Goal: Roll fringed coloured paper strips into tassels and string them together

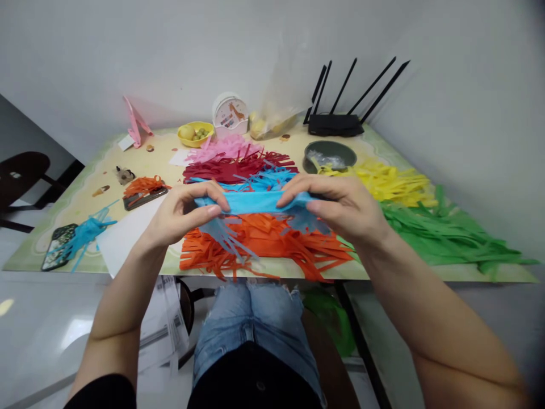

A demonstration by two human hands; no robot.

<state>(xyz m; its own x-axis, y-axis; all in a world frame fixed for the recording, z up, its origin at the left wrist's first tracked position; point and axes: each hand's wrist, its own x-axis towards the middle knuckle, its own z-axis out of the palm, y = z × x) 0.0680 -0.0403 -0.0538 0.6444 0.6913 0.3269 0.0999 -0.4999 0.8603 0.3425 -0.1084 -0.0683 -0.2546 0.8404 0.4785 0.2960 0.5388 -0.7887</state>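
A folded strip of blue fringed tissue paper (255, 202) is stretched level between my two hands, its cut fringe hanging down at both ends. My left hand (187, 207) pinches its left end between thumb and fingers. At the right end my right hand (336, 201) grips it the same way, fingers on top and thumb nearer me. Below the strip lies orange fringed paper (259, 241) at the table's front edge. More blue fringed paper (272, 177) rests just behind it, partly hidden by my hands, with dark red fringed paper (230, 170) farther back.
Green (451, 236) and yellow fringed paper (392, 182) lie on the right. Behind stand a dark bowl (330, 156), a black router (336, 125) and a yellow fruit bowl (196, 134). Two phones, one patterned (58, 250), lie left beside white paper (123, 236).
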